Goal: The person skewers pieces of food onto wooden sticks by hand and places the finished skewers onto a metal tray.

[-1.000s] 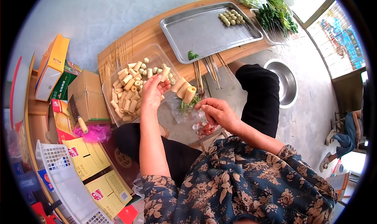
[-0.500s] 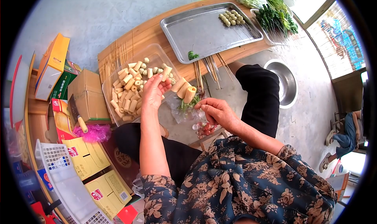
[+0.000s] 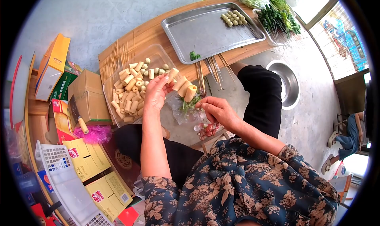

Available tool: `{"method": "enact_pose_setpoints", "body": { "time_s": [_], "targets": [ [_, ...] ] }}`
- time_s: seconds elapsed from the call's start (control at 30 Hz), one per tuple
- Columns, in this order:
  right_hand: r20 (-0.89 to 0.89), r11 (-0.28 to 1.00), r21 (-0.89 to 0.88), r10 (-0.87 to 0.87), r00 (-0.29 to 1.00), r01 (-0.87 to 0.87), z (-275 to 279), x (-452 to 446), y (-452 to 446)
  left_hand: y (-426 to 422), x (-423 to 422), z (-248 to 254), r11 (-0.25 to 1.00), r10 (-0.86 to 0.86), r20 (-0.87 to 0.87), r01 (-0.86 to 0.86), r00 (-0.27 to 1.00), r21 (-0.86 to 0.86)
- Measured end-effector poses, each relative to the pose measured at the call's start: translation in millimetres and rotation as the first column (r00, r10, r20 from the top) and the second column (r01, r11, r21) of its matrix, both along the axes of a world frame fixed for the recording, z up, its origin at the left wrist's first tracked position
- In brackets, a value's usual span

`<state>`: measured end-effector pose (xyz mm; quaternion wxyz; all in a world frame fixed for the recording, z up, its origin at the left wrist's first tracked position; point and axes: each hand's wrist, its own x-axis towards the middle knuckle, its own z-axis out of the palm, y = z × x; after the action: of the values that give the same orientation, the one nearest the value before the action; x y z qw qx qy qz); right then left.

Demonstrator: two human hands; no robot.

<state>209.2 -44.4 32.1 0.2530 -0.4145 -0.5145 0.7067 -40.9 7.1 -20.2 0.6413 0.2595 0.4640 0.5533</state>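
Note:
My left hand (image 3: 157,92) pinches a pale tube-shaped piece (image 3: 173,73) beside the clear plastic tub (image 3: 158,52). That tub holds many similar tubes (image 3: 128,95) and some round greenish balls. Three more tubes (image 3: 185,89) hang in a row between my hands, seemingly on a skewer. My right hand (image 3: 215,109) is closed at the right of this row, fingertips pinched on what looks like the skewer's end, too thin to make out clearly. Below the row lie green stalks (image 3: 188,105) on a plastic bag.
On the wooden table (image 3: 150,26) is a metal tray (image 3: 206,28) with balls and a green sprig. Skewers jut over its front edge. Leafy greens (image 3: 279,20) lie at the far right. A steel basin (image 3: 285,83) stands on the floor; boxes (image 3: 89,95) are at left. A person (image 3: 350,137) sits far right.
My left hand has shifted slightly right with its tube, closer to the row of tubes. The row has tilted a little. My right hand has barely moved.

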Motion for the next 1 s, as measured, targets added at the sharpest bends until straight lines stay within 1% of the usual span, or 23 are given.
{"method": "enact_pose_setpoints", "body": {
  "time_s": [0.1, 0.3, 0.4, 0.47, 0.5, 0.57, 0.6, 0.67, 0.8, 0.87, 1.0],
  "targets": [
    [-0.001, 1.0, -0.01, 0.002, 1.0, -0.002, -1.0, -1.0, 0.7, 0.3, 0.2, -1.0, 1.0, 0.015, -0.003, -0.015, 1.0, -0.009],
    [-0.043, 1.0, -0.023, -0.018, 0.999, 0.017, -3.0, -4.4, 3.3, -0.3, 5.4, -0.9, 1.0, -0.025, -0.052, 0.024, 0.998, -0.015],
    [-0.069, 0.999, -0.034, -0.034, 0.997, 0.032, -4.9, -6.1, 5.5, -1.5, 9.5, 2.1, 1.0, -0.022, -0.028, 0.021, 0.999, -0.015],
    [-0.092, 0.998, -0.045, -0.047, 0.995, 0.043, -5.8, -7.5, 6.6, -3.4, 17.6, 11.3, 0.998, -0.048, 0.052, 0.05, 0.997, -0.03],
    [-0.102, 0.997, -0.051, -0.058, 0.993, 0.053, -6.0, -8.2, 7.3, -3.5, 20.6, 9.2, 0.998, -0.049, 0.053, 0.05, 0.997, -0.03],
    [-0.113, 0.996, -0.059, -0.069, 0.991, 0.063, -7.7, -9.6, 9.7, -3.2, 25.9, 3.1, 0.992, -0.118, 0.037, 0.116, 0.992, 0.044],
    [-0.125, 0.994, -0.081, -0.079, 0.989, 0.069, -9.2, -10.2, 11.0, -4.3, 29.0, 5.0, 0.992, -0.118, 0.037, 0.116, 0.992, 0.045],
    [-0.137, 0.992, -0.102, -0.088, 0.987, 0.074, -11.9, -11.1, 12.5, -6.7, 33.8, 9.3, 0.979, -0.203, 0.077, 0.201, 0.976, 0.03],
    [-0.155, 0.989, -0.116, -0.11, 0.982, 0.093, -19.8, -11.6, 13.2, -6.8, 38.2, 12.0, 0.984, -0.174, 0.05, 0.173, 0.983, 0.029],
    [-0.163, 0.989, -0.113, -0.111, 0.98, 0.093, -21.9, -11.8, 12.4, -6.9, 39.3, 11.9, 0.99, -0.138, 0.004, 0.137, 0.99, 0.022],
    [-0.131, 0.992, -0.077, -0.112, 0.985, 0.102, -23.0, -12.2, 12.0, -7.2, 41.1, 10.9, 0.992, -0.12, -0.026, 0.121, 0.992, 0.022]
  ]
}}
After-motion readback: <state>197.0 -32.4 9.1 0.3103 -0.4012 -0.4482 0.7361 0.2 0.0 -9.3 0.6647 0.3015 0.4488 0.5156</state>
